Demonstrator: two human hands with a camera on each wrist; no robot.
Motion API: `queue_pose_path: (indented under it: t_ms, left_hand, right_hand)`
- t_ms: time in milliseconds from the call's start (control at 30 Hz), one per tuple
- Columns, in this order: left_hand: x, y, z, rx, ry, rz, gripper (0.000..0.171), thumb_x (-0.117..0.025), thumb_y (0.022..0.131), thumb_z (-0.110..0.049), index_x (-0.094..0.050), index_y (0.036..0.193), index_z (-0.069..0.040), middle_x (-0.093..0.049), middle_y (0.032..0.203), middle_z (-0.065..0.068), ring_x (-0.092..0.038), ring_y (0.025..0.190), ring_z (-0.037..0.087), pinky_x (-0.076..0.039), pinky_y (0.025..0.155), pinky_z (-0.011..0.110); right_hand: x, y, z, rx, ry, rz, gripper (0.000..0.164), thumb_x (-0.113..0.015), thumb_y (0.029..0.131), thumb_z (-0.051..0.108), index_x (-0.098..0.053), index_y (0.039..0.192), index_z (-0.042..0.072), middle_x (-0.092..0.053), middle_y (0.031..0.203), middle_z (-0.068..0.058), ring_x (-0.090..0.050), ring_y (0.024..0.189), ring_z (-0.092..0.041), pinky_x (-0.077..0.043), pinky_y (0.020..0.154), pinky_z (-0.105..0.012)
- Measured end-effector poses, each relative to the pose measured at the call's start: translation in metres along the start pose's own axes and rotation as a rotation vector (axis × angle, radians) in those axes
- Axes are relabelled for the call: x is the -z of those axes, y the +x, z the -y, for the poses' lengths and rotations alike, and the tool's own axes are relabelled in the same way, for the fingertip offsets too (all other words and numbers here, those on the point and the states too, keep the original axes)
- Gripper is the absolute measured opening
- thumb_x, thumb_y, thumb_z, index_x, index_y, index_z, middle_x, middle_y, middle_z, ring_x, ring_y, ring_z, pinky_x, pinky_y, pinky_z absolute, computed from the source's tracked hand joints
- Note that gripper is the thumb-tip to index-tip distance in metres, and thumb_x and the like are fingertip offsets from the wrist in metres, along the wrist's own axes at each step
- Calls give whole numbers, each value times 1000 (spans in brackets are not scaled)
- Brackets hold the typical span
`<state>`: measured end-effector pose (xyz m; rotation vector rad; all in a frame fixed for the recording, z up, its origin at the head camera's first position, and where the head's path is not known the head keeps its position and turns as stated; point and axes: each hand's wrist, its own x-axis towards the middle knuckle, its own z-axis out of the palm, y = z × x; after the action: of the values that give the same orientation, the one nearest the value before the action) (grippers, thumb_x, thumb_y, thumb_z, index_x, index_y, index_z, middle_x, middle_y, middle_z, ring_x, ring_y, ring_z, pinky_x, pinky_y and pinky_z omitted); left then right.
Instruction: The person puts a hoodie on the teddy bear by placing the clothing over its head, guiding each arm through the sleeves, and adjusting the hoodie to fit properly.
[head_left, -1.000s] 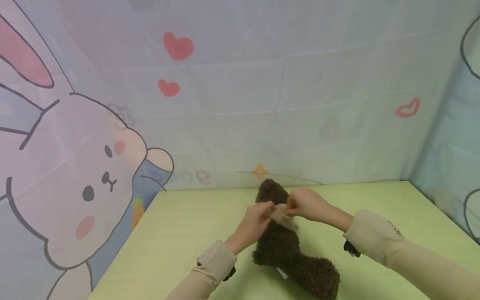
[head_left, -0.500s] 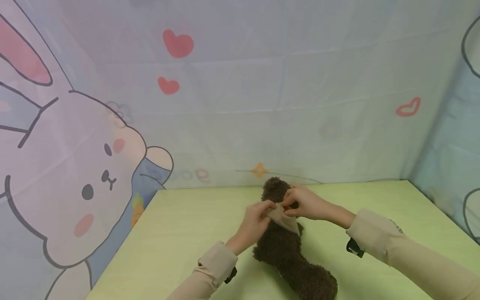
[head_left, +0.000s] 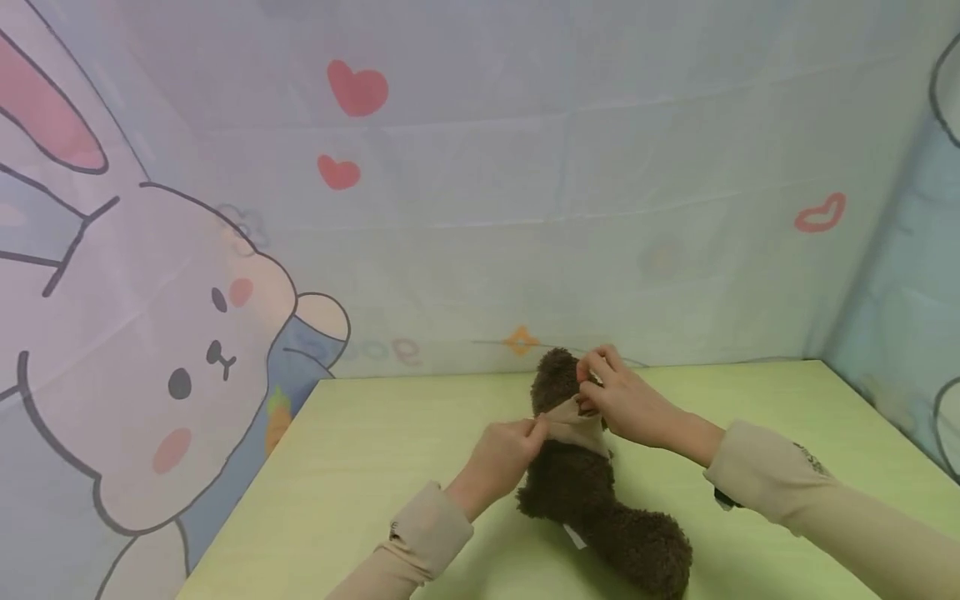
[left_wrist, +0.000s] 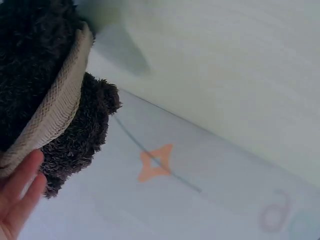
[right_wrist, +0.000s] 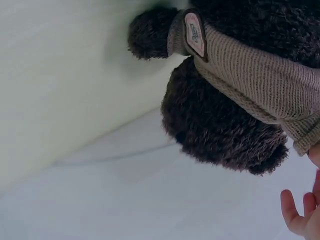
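Note:
A dark brown, curly plush toy (head_left: pixel 573 483) lies on the table, wearing a small beige knitted sweater (head_left: pixel 577 431) around its middle. My left hand (head_left: pixel 498 460) pinches the sweater's left edge between thumb and fingers; in the left wrist view its fingers (left_wrist: pixel 22 187) are at the end of the knitted band (left_wrist: pixel 62 102). On the other side, my right hand (head_left: pixel 633 406) pinches the sweater's upper edge, some fingers raised. The right wrist view shows a pink patch (right_wrist: pixel 195 35) on the knit and a dark paw (right_wrist: pixel 150 32) poking out of a sleeve.
The pale yellow-green table (head_left: pixel 375 467) reaches back to a hanging cloth (head_left: pixel 480 275) printed with hearts and a large rabbit (head_left: pixel 202 358). A white tag (head_left: pixel 575 536) sticks out from under the toy.
The toy has shifted slightly right and turned a little. My right hand has moved up and right, re-gripping the sweater's edge. The left hand keeps its hold on the left edge.

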<state>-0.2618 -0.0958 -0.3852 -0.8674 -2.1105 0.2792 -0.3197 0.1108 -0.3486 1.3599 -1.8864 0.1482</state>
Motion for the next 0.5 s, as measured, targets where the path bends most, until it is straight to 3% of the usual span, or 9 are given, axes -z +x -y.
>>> queue_pose_path:
  t_ms: [100, 233, 333, 500]
  left_hand:
    - [3, -3, -2, -69, 193, 98, 19, -67, 79, -18, -60, 93, -9, -65, 79, -3, -59, 57, 5, -45, 50, 17]
    - [4, -9, -2, -127, 341, 181, 31, -66, 80, -24, -59, 106, -9, -66, 95, -3, -64, 74, 7, -51, 67, 22]
    - [4, -15, 0, -157, 351, 229, 34, -65, 81, -18, -56, 113, -9, -64, 102, -2, -64, 86, 10, -51, 81, 28]
    - [3, -24, 5, -151, 257, 265, 37, -64, 80, -12, -55, 115, -12, -64, 106, -2, -64, 91, 10, -48, 87, 31]
  right_hand:
    - [0, -2, -4, -12, -34, -23, 26, -75, 65, 1, -50, 68, 10, -42, 91, -10, -33, 86, -25, -33, 68, -33]
    - [0, -5, -10, -41, -43, -44, 26, -75, 65, 2, -50, 66, 10, -41, 90, -12, -32, 83, -26, -30, 70, -35]
    - [0, -10, -15, -84, -11, -50, 27, -74, 66, 0, -48, 65, 10, -38, 89, -12, -29, 82, -26, -26, 70, -34]
    - [2, -18, -19, -142, 58, -78, 29, -73, 65, -4, -47, 65, 10, -35, 85, -12, -26, 81, -24, -22, 70, -32]
